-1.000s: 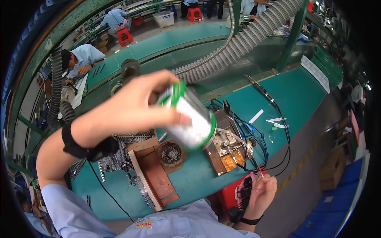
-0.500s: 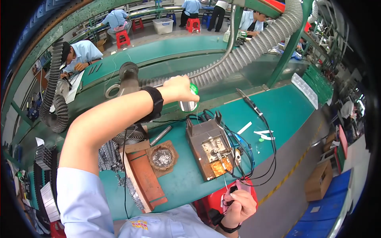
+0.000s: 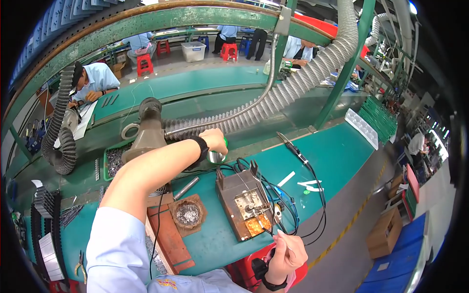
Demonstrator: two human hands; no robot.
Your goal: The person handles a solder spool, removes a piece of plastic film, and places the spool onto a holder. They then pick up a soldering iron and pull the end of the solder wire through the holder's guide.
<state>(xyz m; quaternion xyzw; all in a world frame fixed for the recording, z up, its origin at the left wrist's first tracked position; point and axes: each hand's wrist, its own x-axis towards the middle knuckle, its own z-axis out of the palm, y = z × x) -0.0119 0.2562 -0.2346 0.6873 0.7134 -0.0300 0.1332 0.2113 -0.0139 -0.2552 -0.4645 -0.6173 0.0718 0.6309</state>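
My left hand (image 3: 213,138), reached forward beyond the bench unit, is closed round a spool of solder wire (image 3: 216,156) with a green rim and silver windings. Below it stands a brown metal box (image 3: 232,207) with prongs at its back, a metal mechanism (image 3: 250,202) on top and a glossy amber-coated patch (image 3: 258,224) at its near end. Close to that end, my right hand (image 3: 288,254) pinches a thin wire (image 3: 267,231); a pale tip shows over the amber patch. The fingers hide the rest of the wire.
Left of the box lie a shallow dish of metal bits (image 3: 189,214), a reddish board (image 3: 171,239) and a metal rod (image 3: 186,188). Black cables (image 3: 322,205) loop on the right, near a soldering iron (image 3: 295,150) and white strips (image 3: 310,184). A ribbed duct (image 3: 312,73) crosses above. People work behind.
My view has tilted up and shifted. The spool in my left hand is lower, nearer the box's back. My right hand has come up closer to the amber patch, its wire tip over it.
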